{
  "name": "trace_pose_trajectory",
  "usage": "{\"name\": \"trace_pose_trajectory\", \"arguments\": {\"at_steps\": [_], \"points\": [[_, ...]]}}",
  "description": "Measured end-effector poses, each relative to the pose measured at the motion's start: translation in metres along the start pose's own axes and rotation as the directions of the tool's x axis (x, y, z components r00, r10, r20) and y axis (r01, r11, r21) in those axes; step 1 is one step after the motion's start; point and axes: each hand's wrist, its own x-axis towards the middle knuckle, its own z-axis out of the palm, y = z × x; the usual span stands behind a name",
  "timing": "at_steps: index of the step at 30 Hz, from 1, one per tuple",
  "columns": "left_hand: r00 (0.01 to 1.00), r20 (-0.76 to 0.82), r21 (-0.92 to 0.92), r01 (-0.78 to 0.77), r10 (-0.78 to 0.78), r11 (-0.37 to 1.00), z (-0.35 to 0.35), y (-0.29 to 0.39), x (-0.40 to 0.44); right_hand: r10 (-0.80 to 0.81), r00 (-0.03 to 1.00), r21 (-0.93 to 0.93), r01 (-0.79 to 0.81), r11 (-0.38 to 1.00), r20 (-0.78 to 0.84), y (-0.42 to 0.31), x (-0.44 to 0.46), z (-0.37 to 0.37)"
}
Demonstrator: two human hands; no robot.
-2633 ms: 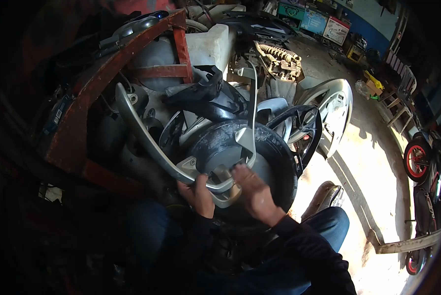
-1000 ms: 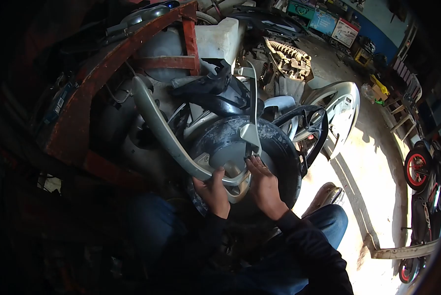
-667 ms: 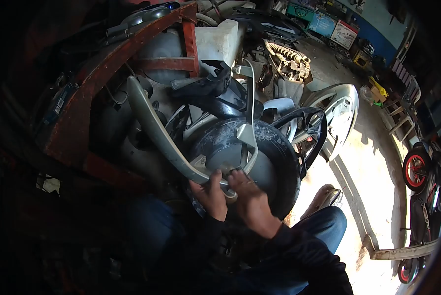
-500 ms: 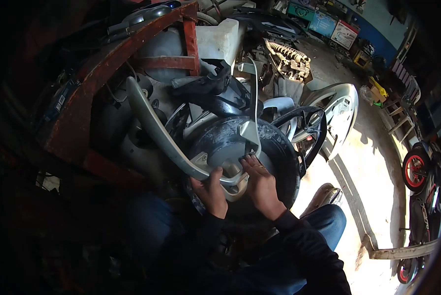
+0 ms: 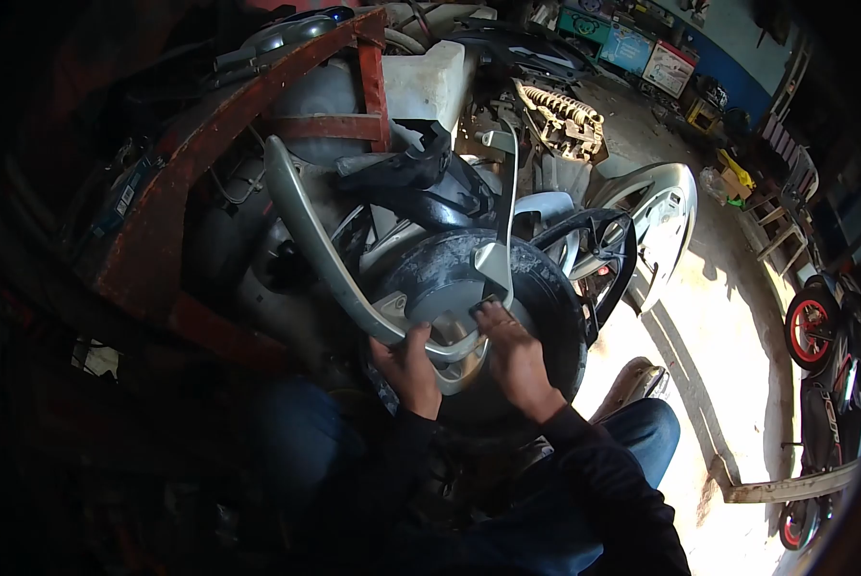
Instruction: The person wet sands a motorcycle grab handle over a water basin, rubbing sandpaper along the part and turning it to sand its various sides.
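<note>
A silver motorcycle grab rail, curved like a wide U, is held over a round black tub with greyish liquid in it. My left hand is closed around the near bend of the rail, thumb on top. My right hand rests at the rail's right side, its fingers bent over a small dark flat piece pressed to the metal. What that piece is made of I cannot make out. The rail's right arm rises beyond the tub.
Dark plastic fairing parts lie behind the tub. A silver curved panel leans to the right. A red metal frame stands at the left. Farther off are a spring shock absorber and a motorcycle with a red wheel.
The grab rail has swung slightly, its upper ends shifting right. My right hand has moved a little with it, while my left hand keeps its hold.
</note>
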Motion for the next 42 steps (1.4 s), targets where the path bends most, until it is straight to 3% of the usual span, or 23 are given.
{"name": "trace_pose_trajectory", "arguments": {"at_steps": [2,3,5,9,11,12,15,16,17,19,21,23,27,29,31,35,37,39,41,42], "points": [[0.999,0.010,0.024,-0.039,0.039,0.999,0.005,-0.002,-0.005,0.056,0.998,-0.044,-0.056,0.997,-0.005,0.002,-0.003,0.000],[0.997,0.018,0.053,-0.077,0.076,0.996,0.006,-0.002,-0.007,0.000,0.998,-0.014,0.001,1.000,0.061,-0.018,-0.007,0.000],[0.999,0.012,0.047,-0.039,0.039,0.998,0.002,-0.005,-0.005,-0.134,0.991,0.119,0.130,0.984,0.022,-0.034,-0.017,-0.001],[0.999,0.031,0.035,-0.018,0.017,0.999,0.003,0.004,-0.009,0.011,0.999,-0.013,-0.011,1.000,-0.033,0.023,-0.007,0.001],[0.990,0.073,0.076,-0.128,0.122,0.989,0.000,0.001,-0.005,-0.035,0.999,0.109,0.034,0.993,0.011,-0.020,-0.009,-0.006],[0.989,0.109,0.121,-0.116,0.103,0.986,-0.006,0.004,-0.002,-0.075,0.997,0.106,0.071,0.992,0.033,-0.026,-0.014,-0.006],[0.971,0.204,0.155,-0.157,0.124,0.975,-0.006,0.012,-0.002,0.029,0.999,0.010,-0.029,1.000,0.014,0.019,-0.004,-0.010],[0.942,0.266,0.162,-0.253,0.204,0.954,-0.007,0.009,0.000,0.053,0.997,0.030,-0.055,0.998,0.048,0.022,-0.002,-0.013],[0.939,0.273,0.161,-0.259,0.209,0.952,-0.009,0.007,0.005,0.051,0.998,0.031,-0.053,0.998,0.040,0.014,-0.006,-0.010],[0.903,0.354,0.237,-0.337,0.242,0.911,-0.018,0.005,0.009,-0.110,0.992,0.113,0.103,0.988,0.055,-0.020,-0.018,-0.005],[0.901,0.367,0.293,-0.349,0.233,0.890,-0.021,0.004,0.010,-0.036,0.991,0.146,0.017,0.989,0.127,-0.002,-0.019,-0.010],[0.863,0.432,0.287,-0.408,0.263,0.867,-0.021,0.002,0.011,0.051,0.971,-0.035,-0.044,0.998,0.232,0.038,-0.015,-0.004],[0.883,0.399,0.220,-0.355,0.248,0.909,-0.022,-0.006,0.018,-0.036,0.980,-0.156,0.068,0.985,0.194,0.042,-0.020,0.005],[0.912,0.390,0.208,-0.220,0.125,0.953,-0.021,-0.001,0.024,-0.090,0.984,-0.177,0.118,0.977,0.156,0.043,-0.019,0.003],[0.910,0.402,0.269,-0.222,0.100,0.937,-0.023,0.002,0.033,-0.149,0.982,-0.198,0.170,0.965,0.117,0.043,-0.017,0.002],[0.862,0.507,0.348,-0.211,0.007,0.913,-0.018,0.018,0.048,-0.189,0.979,-0.256,0.203,0.945,0.076,0.049,-0.012,-0.005],[0.799,0.559,0.471,-0.088,-0.220,0.878,-0.013,0.035,0.054,-0.215,0.975,-0.292,0.223,0.930,0.061,0.053,-0.013,-0.006],[0.777,0.574,0.508,-0.090,-0.259,0.857,-0.015,0.046,0.059,-0.182,0.980,-0.331,0.197,0.923,0.076,0.066,-0.015,0.000],[0.626,0.499,0.603,0.245,-0.599,0.759,-0.023,0.059,0.070,-0.195,0.978,-0.374,0.208,0.904,0.073,0.075,-0.020,0.004],[0.540,0.556,0.531,0.355,-0.633,0.769,-0.030,0.060,0.070,-0.210,0.975,-0.420,0.223,0.880,0.077,0.080,-0.021,0.005]]}}
